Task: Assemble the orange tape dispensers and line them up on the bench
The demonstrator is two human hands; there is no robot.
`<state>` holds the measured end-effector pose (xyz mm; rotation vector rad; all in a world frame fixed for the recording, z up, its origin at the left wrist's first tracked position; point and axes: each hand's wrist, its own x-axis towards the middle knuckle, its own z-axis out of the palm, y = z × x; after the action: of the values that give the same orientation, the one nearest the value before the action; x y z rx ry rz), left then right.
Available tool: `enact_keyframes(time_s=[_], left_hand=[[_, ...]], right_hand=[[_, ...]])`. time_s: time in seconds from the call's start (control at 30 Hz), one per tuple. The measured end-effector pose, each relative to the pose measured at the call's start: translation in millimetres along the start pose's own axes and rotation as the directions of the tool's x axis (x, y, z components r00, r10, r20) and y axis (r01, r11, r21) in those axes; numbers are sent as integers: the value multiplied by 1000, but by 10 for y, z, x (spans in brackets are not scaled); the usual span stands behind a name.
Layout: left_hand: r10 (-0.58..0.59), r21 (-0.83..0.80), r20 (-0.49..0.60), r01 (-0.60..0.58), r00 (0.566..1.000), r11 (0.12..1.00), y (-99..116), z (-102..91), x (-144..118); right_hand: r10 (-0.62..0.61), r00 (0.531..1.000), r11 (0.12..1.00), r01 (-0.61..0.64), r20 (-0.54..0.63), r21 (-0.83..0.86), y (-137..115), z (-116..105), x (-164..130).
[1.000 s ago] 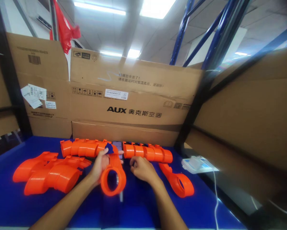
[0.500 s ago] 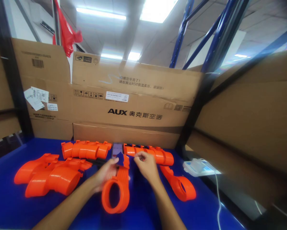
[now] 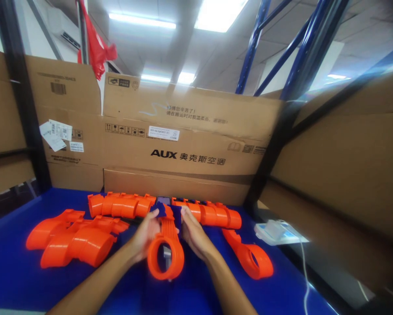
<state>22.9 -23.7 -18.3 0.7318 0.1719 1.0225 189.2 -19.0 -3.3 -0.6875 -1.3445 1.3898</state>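
Observation:
An orange plastic tape dispenser (image 3: 166, 256), with a round ring at its lower end, is upright in front of me. My left hand (image 3: 147, 234) grips it from the left near the top, thumb on a dark blue part (image 3: 161, 210) at its head. My right hand (image 3: 194, 232) is closed close by on the right, thumb and fingers pinching a dark blue piece (image 3: 177, 213) beside the dispenser's head. Its fingertips are partly hidden, and whether this piece touches the dispenser I cannot tell.
More orange dispensers lie in rows at the back left (image 3: 122, 205) and back right (image 3: 216, 214), and in a pile at the left (image 3: 75, 243). A single dispenser (image 3: 254, 258) lies right. Beyond are a phone (image 3: 163, 200), a white-and-blue box (image 3: 278, 232), a white cable (image 3: 304, 271) and cardboard walls (image 3: 190, 175).
My right hand has come in from the right, up to the dispenser's head with the blue piece. The dispenser's ring has risen slightly, and a shiny metal-like thing now shows through it.

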Motion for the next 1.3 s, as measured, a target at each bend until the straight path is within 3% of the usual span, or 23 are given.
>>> enact_keyframes(time_s=[0.13,0.23,0.33,0.43,0.53,0.77,1.3], left_hand=[[-22,3,10,22,1000,1000,3,50,-28],[7,31,-45,-6,999,1000,20,81,-52],[142,84,-149,-131,979,988,22,65,-49],[346,184,-230,-309,910,933,16,19,-21],[451,296,-249,-376,857,878,17,-3,-1],[475,420,-210,-361,854,833,26,21,-7],[483,448,-187,-363,856,817,29,-16,4]], right_hand=[[28,1000,999,-28,-3,-18,16,-21,38],[-44,997,990,36,-56,-135,-10,-58,61],[-187,973,959,152,-135,-238,-51,-102,64],[-313,929,918,243,-195,-314,-92,-152,44],[-362,916,891,285,-175,-354,-108,-200,26],[-375,927,844,334,-15,-420,-60,-279,58],[-395,918,814,356,12,-458,-70,-232,52]])
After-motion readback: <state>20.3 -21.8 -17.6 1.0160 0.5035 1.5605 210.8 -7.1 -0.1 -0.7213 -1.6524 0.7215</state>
